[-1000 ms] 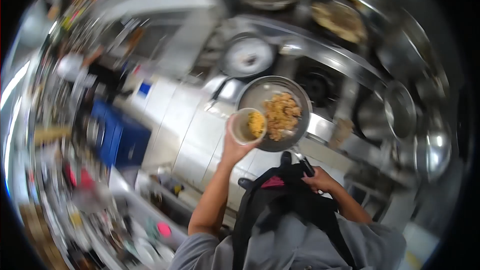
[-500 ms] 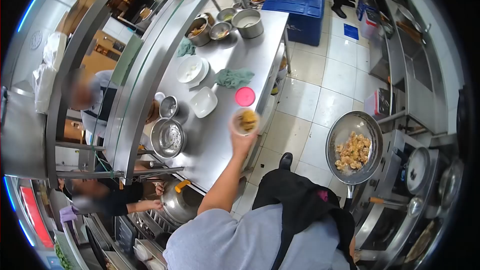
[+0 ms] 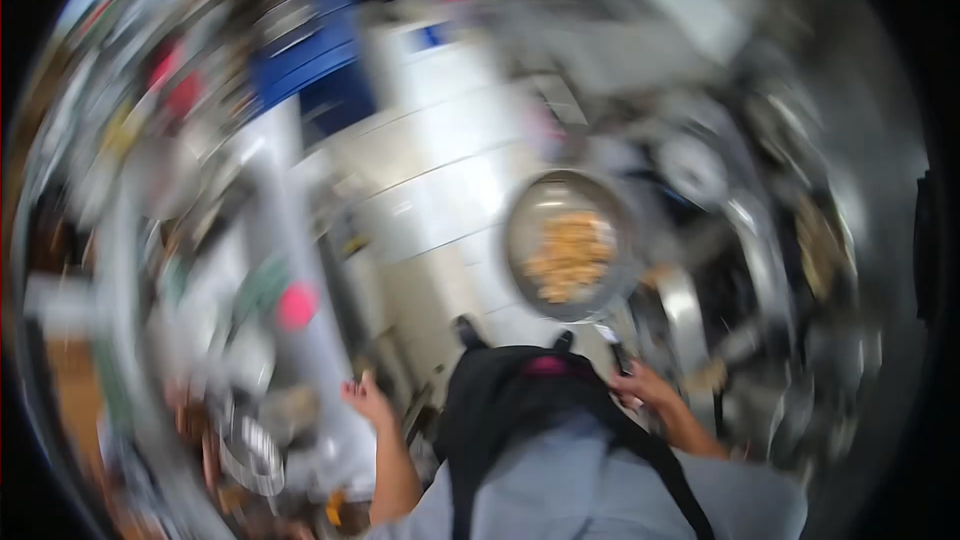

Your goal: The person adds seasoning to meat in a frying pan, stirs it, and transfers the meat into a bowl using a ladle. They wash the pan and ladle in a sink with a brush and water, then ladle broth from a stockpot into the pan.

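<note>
In the head view my right hand [image 3: 645,385] is closed around the dark handle of a frying pan [image 3: 520,250]. Browned, chunky pieces of food [image 3: 570,258] lie in the pan, which is held out over the floor and beside the stove. My left hand [image 3: 368,398] is by the edge of the steel table, fingers loosely bent and apart, with nothing visible in it. A blurred tan shape [image 3: 290,410], possibly the food tub, is on the table to its left. Farther up the table lies a round pink lid [image 3: 297,307].
Strong motion blur covers most of the view. A green cloth [image 3: 262,287] and a white dish [image 3: 250,355] rest on the steel table [image 3: 335,380]. A blue chest [image 3: 335,90] stands beyond it. Stove and cookware are at the right, with pale floor tiles [image 3: 440,185] between.
The view has swung round to the right. My left hand has come back from the table without the food tub it held. My right hand, hidden before, now shows on the pan handle.
</note>
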{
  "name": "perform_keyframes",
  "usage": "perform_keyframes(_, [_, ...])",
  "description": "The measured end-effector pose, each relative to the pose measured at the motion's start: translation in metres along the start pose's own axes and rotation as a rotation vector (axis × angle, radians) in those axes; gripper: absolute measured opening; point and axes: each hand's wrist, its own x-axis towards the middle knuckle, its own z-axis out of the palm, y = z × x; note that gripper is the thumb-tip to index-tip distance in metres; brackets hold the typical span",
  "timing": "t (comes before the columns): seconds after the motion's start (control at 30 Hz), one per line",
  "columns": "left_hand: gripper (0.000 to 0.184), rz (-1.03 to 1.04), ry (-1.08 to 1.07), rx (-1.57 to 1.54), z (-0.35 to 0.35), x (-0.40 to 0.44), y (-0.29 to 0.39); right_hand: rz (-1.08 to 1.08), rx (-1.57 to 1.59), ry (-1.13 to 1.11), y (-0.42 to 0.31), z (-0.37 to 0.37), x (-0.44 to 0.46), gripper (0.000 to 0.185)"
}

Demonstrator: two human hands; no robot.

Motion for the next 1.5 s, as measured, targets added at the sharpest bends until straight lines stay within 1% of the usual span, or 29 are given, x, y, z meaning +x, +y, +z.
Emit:
perform_keyframes(0.07, [0.04, 0.005, -0.548, 0.063, 0.069, -0.03, -0.011, -0.03, 0.071, 0.009, 0.025, -0.02, -0.02, 0.031])
perform_keyframes(0.1, [0.031, 0.022, -0.769, 0.067, 0.11, -0.059, 0.001, -0.055, 0.18, -0.014, 0.049, -0.027, -0.034, 0.028])
perform_keyframes(0.13, [0.023, 0.041, -0.949, 0.067, 0.149, -0.094, 0.012, -0.084, 0.241, 0.052, 0.068, -0.036, -0.057, 0.028])
perform_keyframes(0.17, [0.017, 0.192, -1.135, 0.128, 0.19, -0.129, 0.027, -0.068, 0.158, 0.115, 0.083, -0.042, -0.077, 0.027])
perform_keyframes(0.2, [0.019, 0.173, -1.322, 0.15, 0.23, -0.169, 0.057, -0.043, 0.066, 0.16, 0.094, -0.046, -0.093, 0.026])
perform_keyframes(0.23, [0.019, 0.237, -1.463, 0.14, 0.266, -0.206, 0.072, -0.033, 0.114, 0.232, 0.112, -0.047, -0.113, 0.024])
perform_keyframes(0.27, [0.018, 0.314, -1.542, 0.199, 0.307, -0.243, 0.069, 0.022, 0.136, 0.314, 0.126, -0.048, -0.135, 0.023])
perform_keyframes(0.33, [0.018, 0.771, -1.671, 0.186, 0.372, -0.323, 0.074, 0.093, 0.143, 0.482, 0.168, -0.054, -0.168, 0.022])
perform_keyframes(0.37, [0.022, 0.909, -1.656, 0.245, 0.397, -0.36, 0.075, 0.105, 0.193, 0.535, 0.177, -0.051, -0.186, 0.022])
perform_keyframes(0.4, [0.028, 1.043, -1.633, 0.299, 0.417, -0.395, 0.075, 0.084, 0.383, 0.559, 0.184, -0.046, -0.202, 0.024])
perform_keyframes(0.47, [0.033, 1.306, -1.528, 0.529, 0.455, -0.444, 0.063, 0.079, 0.588, 0.601, 0.218, -0.044, -0.219, 0.024])
perform_keyframes(0.53, [0.03, 1.251, -1.536, 0.619, 0.494, -0.468, 0.022, 0.032, 0.651, 0.606, 0.25, -0.044, -0.224, 0.025])
perform_keyframes(0.6, [0.028, 1.189, -1.539, 0.72, 0.509, -0.482, 0.018, -0.008, 0.715, 0.601, 0.262, -0.054, -0.23, 0.025])
perform_keyframes(0.67, [0.022, 0.77, -2.033, 0.582, 0.504, -0.482, 0.047, 0.056, 0.692, 0.697, 0.26, -0.059, -0.23, 0.025])
perform_keyframes(0.73, [0.018, 0.608, -2.097, 0.546, 0.473, -0.46, 0.073, 0.047, 0.665, 0.679, 0.266, -0.073, -0.224, 0.024])
perform_keyframes(0.8, [0.015, 0.393, -2.089, 0.602, 0.414, -0.427, 0.116, 0.047, 0.629, 0.653, 0.267, -0.09, -0.215, 0.023])
perform_keyframes(0.87, [0.015, 0.484, -2.061, 0.51, 0.355, -0.37, 0.111, 0.027, 0.506, 0.578, 0.255, -0.111, -0.203, 0.024])
perform_keyframes(0.93, [0.017, 0.502, -1.981, 0.535, 0.285, -0.333, 0.158, 0.037, 0.408, 0.54, 0.224, -0.127, -0.194, 0.024])
perform_keyframes(1.0, [0.018, 0.489, -1.855, 0.48, 0.221, -0.292, 0.177, 0.05, 0.159, 0.459, 0.194, -0.143, -0.18, 0.024])
perform_keyframes(1.07, [0.016, 0.281, -1.687, 0.498, 0.157, -0.249, 0.185, 0.069, 0.063, 0.374, 0.17, -0.158, -0.163, 0.023])
perform_keyframes(1.1, [0.019, 0.2, -1.633, 0.385, 0.131, -0.24, 0.197, 0.067, 0.067, 0.339, 0.152, -0.16, -0.157, 0.023])
perform_keyframes(1.13, [0.031, -0.043, -1.53, 0.298, 0.108, -0.242, 0.224, 0.068, 0.064, 0.303, 0.134, -0.161, -0.151, 0.023])
perform_keyframes(1.2, [0.043, 0.136, -1.412, 0.274, 0.086, -0.224, 0.238, 0.058, -0.051, 0.215, 0.123, -0.173, -0.124, 0.023])
perform_keyframes(1.23, [0.045, -0.173, -1.382, 0.205, 0.08, -0.222, 0.259, 0.021, -0.085, 0.161, 0.111, -0.176, -0.113, 0.024])
perform_keyframes(1.27, [0.03, -0.261, -1.325, 0.188, 0.078, -0.213, 0.259, -0.014, -0.114, 0.109, 0.099, -0.175, -0.101, 0.024])
perform_keyframes(1.33, [0.034, 0.171, -1.175, 0.499, 0.075, -0.17, 0.205, -0.007, -0.171, 0.084, 0.07, -0.172, -0.075, 0.024])
perform_keyframes(1.4, [0.032, 0.732, -0.57, 1.051, 0.068, -0.15, 0.174, -0.021, -0.275, 0.052, 0.052, -0.166, -0.047, 0.02])
perform_keyframes(1.47, [0.032, 0.659, -0.544, 0.974, 0.045, -0.136, 0.166, -0.016, -0.272, 0.025, 0.011, -0.141, -0.028, 0.02])
perform_keyframes(1.5, [0.032, 0.581, -0.602, 0.852, 0.028, -0.133, 0.162, -0.01, -0.268, -0.016, -0.006, -0.129, -0.019, 0.02])
